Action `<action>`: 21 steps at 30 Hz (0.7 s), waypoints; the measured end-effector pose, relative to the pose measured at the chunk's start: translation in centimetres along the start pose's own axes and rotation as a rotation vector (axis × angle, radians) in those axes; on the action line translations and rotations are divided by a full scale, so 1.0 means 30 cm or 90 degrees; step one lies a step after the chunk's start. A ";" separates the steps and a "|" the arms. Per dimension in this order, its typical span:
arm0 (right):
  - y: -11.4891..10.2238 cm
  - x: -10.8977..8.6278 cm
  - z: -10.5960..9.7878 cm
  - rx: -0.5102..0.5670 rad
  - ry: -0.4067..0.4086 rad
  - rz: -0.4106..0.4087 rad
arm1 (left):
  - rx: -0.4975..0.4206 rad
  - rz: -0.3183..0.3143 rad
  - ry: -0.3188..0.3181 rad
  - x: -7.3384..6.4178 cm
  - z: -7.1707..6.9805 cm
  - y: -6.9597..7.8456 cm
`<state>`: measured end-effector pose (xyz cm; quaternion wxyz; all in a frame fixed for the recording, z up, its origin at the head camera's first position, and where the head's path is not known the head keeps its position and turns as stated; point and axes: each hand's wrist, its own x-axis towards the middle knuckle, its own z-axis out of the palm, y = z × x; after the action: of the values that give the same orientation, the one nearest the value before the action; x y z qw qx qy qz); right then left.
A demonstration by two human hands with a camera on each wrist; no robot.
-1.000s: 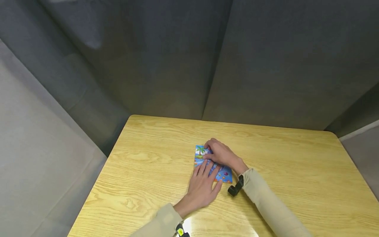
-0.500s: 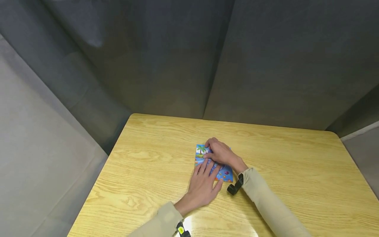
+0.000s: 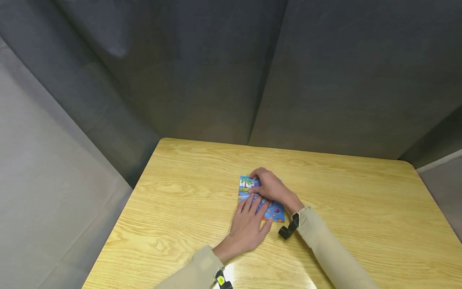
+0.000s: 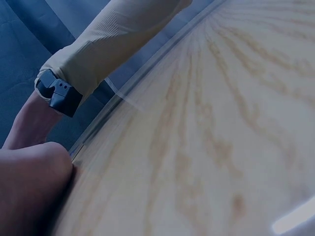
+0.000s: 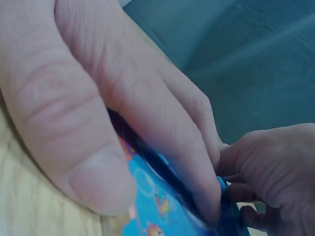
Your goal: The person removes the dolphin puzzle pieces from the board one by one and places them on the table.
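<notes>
A small blue sheet or thin booklet (image 3: 276,210), printed with a palm tree and bright sea colours, lies on the wooden table. My left hand (image 3: 247,226) rests flat on its lower part, fingers spread. Over the sheet's upper part, my right hand (image 3: 270,188) arches with bent fingers, touching near the top edge; what lies beneath its palm is hidden. In the right wrist view, the left thumb (image 5: 93,167) looms close, and the right hand (image 5: 280,172) curls at the far side of the blue print. Whether it pinches anything there is unclear.
The light wooden table (image 3: 173,216) extends around both hands. Dark grey curtains (image 3: 202,80) hang behind it, and a pale grey panel (image 3: 47,180) stands at the left. A black wrist camera (image 3: 286,230) sits at the right cuff, another (image 3: 222,280) at the left.
Both hands and the sheet keep nearly the same pose. The whole head view has shifted very slightly.
</notes>
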<state>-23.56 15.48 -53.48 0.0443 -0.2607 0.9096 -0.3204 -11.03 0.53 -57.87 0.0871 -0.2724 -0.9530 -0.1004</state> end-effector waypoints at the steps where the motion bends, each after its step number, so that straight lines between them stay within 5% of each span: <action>1: 0.003 -0.002 -0.001 0.004 -0.003 -0.008 | 0.004 0.000 0.000 0.000 -0.002 0.001; 21: 0.033 -0.020 -0.003 0.050 -0.031 -0.060 | 0.000 -0.011 -0.029 -0.009 0.010 -0.002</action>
<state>-23.52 16.48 -54.08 0.0617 -0.3094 0.8816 -0.3511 -10.89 0.41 -58.23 0.0643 -0.2662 -0.9571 -0.0951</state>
